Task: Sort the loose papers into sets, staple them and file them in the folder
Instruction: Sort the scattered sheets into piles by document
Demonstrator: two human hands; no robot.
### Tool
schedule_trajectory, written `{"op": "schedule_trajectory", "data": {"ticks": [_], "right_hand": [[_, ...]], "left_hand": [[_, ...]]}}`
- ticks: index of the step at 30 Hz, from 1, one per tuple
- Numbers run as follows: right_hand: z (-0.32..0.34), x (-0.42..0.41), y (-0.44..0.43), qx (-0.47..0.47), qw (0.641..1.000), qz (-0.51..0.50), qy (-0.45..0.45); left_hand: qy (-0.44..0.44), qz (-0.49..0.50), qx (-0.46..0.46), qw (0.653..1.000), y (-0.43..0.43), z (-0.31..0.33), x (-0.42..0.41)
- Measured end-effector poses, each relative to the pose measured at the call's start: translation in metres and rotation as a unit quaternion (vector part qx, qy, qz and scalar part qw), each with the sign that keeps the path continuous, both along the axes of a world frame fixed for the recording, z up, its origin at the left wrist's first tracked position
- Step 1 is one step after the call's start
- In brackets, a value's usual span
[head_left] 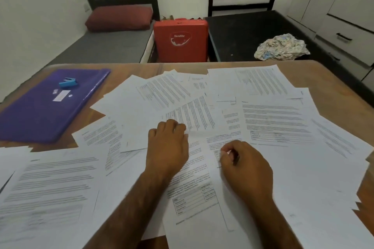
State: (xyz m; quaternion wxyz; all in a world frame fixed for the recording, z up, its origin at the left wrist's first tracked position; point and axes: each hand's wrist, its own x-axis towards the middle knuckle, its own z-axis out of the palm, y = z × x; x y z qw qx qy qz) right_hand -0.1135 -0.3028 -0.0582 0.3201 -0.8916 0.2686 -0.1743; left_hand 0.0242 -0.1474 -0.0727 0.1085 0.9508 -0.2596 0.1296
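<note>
Across the worktop [323, 73] the papers [273, 119] lie scattered, so I'm just sorting. Left hand [168, 147] and right hand [248, 170] pinch sheets in curled fingers [174, 126]; folder [40, 111] and stapler [68, 83] sit far left. Next: match pages.

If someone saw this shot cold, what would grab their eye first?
The mess of printed sheets covering the wooden table, with the left hand and right hand on them mid-table. Then the purple folder at the far left, blue stapler on it, and the red case beyond the table.
</note>
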Motion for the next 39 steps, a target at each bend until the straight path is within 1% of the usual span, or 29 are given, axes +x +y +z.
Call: {"op": "schedule_trajectory", "data": {"ticks": [4,6,7,9,11,15,19,21,24,27,30,32,33,34,35,36,37,38,39], "right_hand": [[-0.001,-0.001,-0.001,0.015,1.000,0.003,-0.024],[0.002,-0.004,0.000,0.039,0.998,-0.004,-0.057],[0.006,-0.006,-0.002,0.036,0.996,-0.015,-0.084],[0.014,-0.010,-0.011,-0.025,0.991,-0.049,-0.120],[0.021,-0.016,-0.030,-0.080,0.990,-0.078,-0.088],[0.024,-0.025,-0.068,-0.114,0.986,-0.122,0.025],[0.007,-0.031,-0.074,-0.125,0.971,-0.085,0.188],[0.000,-0.031,-0.070,-0.123,0.961,-0.071,0.237],[-0.003,-0.029,-0.070,-0.124,0.961,-0.072,0.237],[-0.003,-0.029,-0.072,-0.132,0.963,-0.080,0.219],[0.007,-0.031,-0.066,-0.134,0.966,-0.086,0.202],[0.024,-0.030,-0.054,-0.128,0.971,-0.073,0.188],[0.033,-0.029,-0.045,-0.123,0.974,-0.063,0.177],[0.043,-0.028,-0.035,-0.120,0.977,-0.052,0.166],[0.054,-0.027,-0.021,-0.118,0.980,-0.038,0.153],[0.064,-0.026,-0.006,-0.119,0.983,-0.020,0.142],[0.072,-0.026,0.011,-0.120,0.984,0.003,0.134],[0.078,-0.026,0.029,-0.123,0.984,0.029,0.129],[0.080,-0.027,0.044,-0.121,0.983,0.059,0.125]], "left_hand": [[0.014,-0.008,0.004,1.000,0.001,0.000,-0.001],[0.008,-0.017,0.002,1.000,0.002,-0.001,-0.002],[0.005,-0.023,-0.003,1.000,0.002,-0.001,-0.002],[-0.003,-0.027,-0.014,1.000,0.003,-0.001,-0.001],[-0.008,-0.029,-0.016,0.999,0.002,-0.001,-0.002],[-0.019,-0.030,-0.023,0.999,0.002,0.001,-0.004],[-0.030,-0.030,-0.013,0.999,0.001,0.000,-0.003],[-0.038,-0.032,-0.016,0.999,0.000,0.001,-0.003],[-0.044,-0.033,-0.019,0.998,0.000,0.002,-0.004],[-0.037,-0.029,0.002,0.999,0.001,0.002,-0.004],[-0.015,-0.027,0.049,0.998,0.000,0.011,-0.007],[0.022,-0.029,0.064,0.997,-0.002,0.024,-0.008],[0.049,-0.032,0.039,0.998,-0.003,0.032,-0.010],[0.085,-0.038,-0.022,0.995,-0.006,0.043,-0.014],[0.147,-0.049,-0.118,0.981,-0.008,0.056,-0.021],[0.248,-0.068,-0.243,0.935,-0.010,0.071,-0.030],[0.366,-0.088,-0.370,0.849,-0.012,0.085,-0.041],[0.452,-0.092,-0.449,0.766,-0.013,0.095,-0.048],[0.491,-0.093,-0.495,0.711,-0.012,0.102,-0.053]]}}
